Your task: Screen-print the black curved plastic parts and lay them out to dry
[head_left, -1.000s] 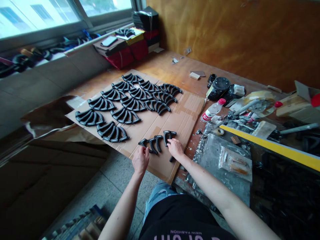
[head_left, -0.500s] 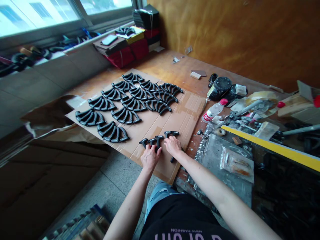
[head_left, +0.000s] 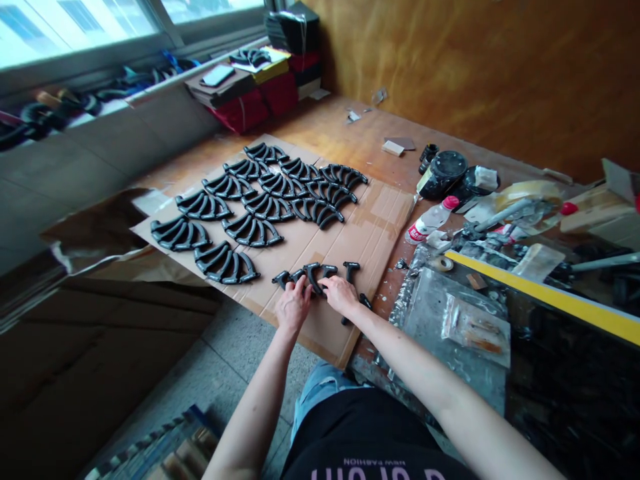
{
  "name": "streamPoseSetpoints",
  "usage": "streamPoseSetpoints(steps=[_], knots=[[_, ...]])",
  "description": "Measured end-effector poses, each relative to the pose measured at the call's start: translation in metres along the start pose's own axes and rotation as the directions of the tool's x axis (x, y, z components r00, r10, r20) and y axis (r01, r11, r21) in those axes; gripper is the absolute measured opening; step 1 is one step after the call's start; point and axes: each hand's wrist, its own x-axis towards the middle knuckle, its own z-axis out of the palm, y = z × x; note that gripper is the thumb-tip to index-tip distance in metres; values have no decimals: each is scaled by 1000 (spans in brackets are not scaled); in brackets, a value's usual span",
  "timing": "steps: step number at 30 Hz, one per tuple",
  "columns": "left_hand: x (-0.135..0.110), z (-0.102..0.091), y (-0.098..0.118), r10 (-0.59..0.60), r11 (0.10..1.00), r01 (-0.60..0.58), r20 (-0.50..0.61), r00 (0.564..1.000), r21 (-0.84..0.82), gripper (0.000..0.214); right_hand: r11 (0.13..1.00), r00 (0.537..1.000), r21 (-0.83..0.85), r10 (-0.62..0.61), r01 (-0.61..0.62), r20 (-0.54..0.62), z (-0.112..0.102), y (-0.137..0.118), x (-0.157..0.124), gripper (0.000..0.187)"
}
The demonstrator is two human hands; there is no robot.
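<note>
On a cardboard sheet (head_left: 363,233) laid across a wooden workbench (head_left: 350,127), a small cluster of black moulded curved pieces (head_left: 313,275) is being touched by both hands. The left hand (head_left: 293,307) is being held narrow, its fingers curved down over the near end of the cluster. The right hand (head_left: 341,297) is also being held narrow, its fingertips laid on the pieces just beside the left hand. Whether either hand is gripping cannot be told. One separate black piece (head_left: 351,270) is being left just beyond the right hand. Farther up the sheet, fan-shaped rows of nested black pieces (head_left: 253,230) are being displayed. To the right, a plastic bottle with a red cap (head_left: 431,220), a black jar (head_left: 443,175) and a yellow straightedge (head_left: 545,297) are being kept on the bench.
</note>
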Motion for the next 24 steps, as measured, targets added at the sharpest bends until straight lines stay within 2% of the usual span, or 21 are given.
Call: streamPoseSetpoints(steps=[3,6,8,11,14,18,24], knots=[[-1,3,-7,31,999,-31,-21,999,-38,47,1000,999,-17,11,-12,-41,-8,12,-8,34],[-5,6,-10,34,998,-36,-45,998,-54,46,990,987,-52,122,-129,-108,-14,29,-14,33],[-8,7,-12,33,998,-36,-56,998,-47,47,978,976,-53,196,-202,-100,-14,38,-15,33],[-14,6,-15,52,998,-54,-53,997,-37,50,973,972,-31,225,-228,-69,-10,44,-12,32],[-20,3,-20,36,999,-39,-71,997,-31,50,972,971,-39,228,-231,-73,-6,45,-11,32],[-30,-1,-24,-96,995,96,-128,987,-7,50,979,977,-61,187,-193,-104,-5,44,-15,30],[-39,11,-6,-20,998,17,-61,998,-59,51,995,994,-34,97,-99,-50,-4,27,-13,25]])
